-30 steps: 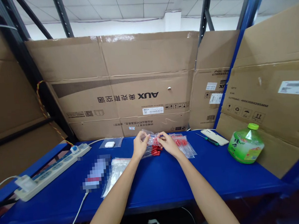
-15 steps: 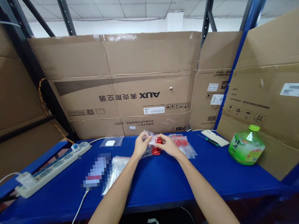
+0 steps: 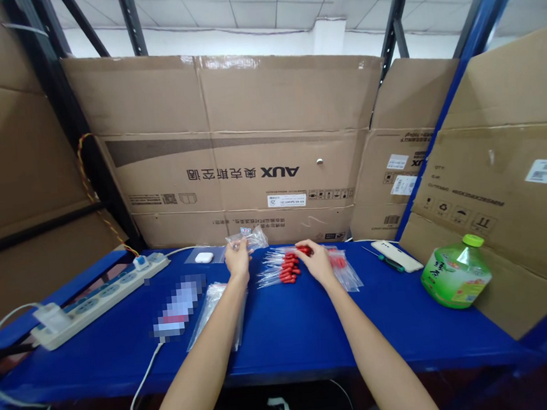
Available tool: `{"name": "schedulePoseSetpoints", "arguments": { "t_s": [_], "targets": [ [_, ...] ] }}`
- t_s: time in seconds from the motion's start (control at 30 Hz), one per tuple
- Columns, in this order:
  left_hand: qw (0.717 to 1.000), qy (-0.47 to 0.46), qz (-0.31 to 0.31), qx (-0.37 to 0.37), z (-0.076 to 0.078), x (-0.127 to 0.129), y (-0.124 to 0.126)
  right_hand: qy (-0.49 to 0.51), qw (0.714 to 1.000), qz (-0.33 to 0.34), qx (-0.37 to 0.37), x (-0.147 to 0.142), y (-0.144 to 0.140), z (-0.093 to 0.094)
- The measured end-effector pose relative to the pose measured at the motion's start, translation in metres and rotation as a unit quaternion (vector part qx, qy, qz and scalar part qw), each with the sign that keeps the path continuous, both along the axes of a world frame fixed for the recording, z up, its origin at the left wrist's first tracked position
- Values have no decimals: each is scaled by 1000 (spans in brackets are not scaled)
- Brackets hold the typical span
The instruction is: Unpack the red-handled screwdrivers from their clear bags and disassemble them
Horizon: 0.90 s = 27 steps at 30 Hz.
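My left hand (image 3: 238, 259) is closed on a clear plastic bag (image 3: 253, 238), which is crumpled and sticks out past the fingers to the right. In the middle of the table lies a row of several small tools with red handles (image 3: 289, 270) and thin, pale shafts pointing left; their exact kind is too small to tell. My right hand (image 3: 317, 263) is at the far end of this row, its fingertips pinched on a red-handled tool (image 3: 305, 248). Just right of that hand, filled zip bags (image 3: 347, 276) with red contents lie flat, partly covered by it.
A stack of clear zip bags (image 3: 216, 312) lies beside my left forearm. Further left are a phone (image 3: 177, 309) on a cable and a power strip (image 3: 100, 300). A white case (image 3: 204, 257), a green screwdriver (image 3: 391, 262), a white phone-like slab (image 3: 396, 255) and a green bottle (image 3: 456, 273) also stand or lie around.
My hands have moved apart. The left has drawn the clear bag away to the left, while the right has come down on the red handles, uncovering the row.
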<state>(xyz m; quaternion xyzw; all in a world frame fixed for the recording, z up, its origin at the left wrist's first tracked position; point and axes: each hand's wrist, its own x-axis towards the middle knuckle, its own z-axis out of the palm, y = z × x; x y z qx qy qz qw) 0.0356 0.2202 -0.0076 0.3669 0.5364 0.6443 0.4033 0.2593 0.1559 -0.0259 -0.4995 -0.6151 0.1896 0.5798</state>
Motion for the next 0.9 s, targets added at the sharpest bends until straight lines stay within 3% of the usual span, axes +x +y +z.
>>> {"name": "schedulePoseSetpoints", "arguments": {
  "t_s": [0.13, 0.4, 0.63, 0.9],
  "targets": [
    [997, -71, -16, -24, 4, 3, 0, -118, 992, 30, 15, -9, 2, -4],
    [998, -40, -42, -16, 2, 12, -7, -197, 979, 31, 36, -13, 15, -8],
    [999, -7, -50, -16, -4, 14, -7, -226, 973, 24, 34, -12, 15, -9],
    [998, -4, -59, -3, -9, 14, -4, -186, 982, 24, 29, -12, 17, -14]
  ]
}}
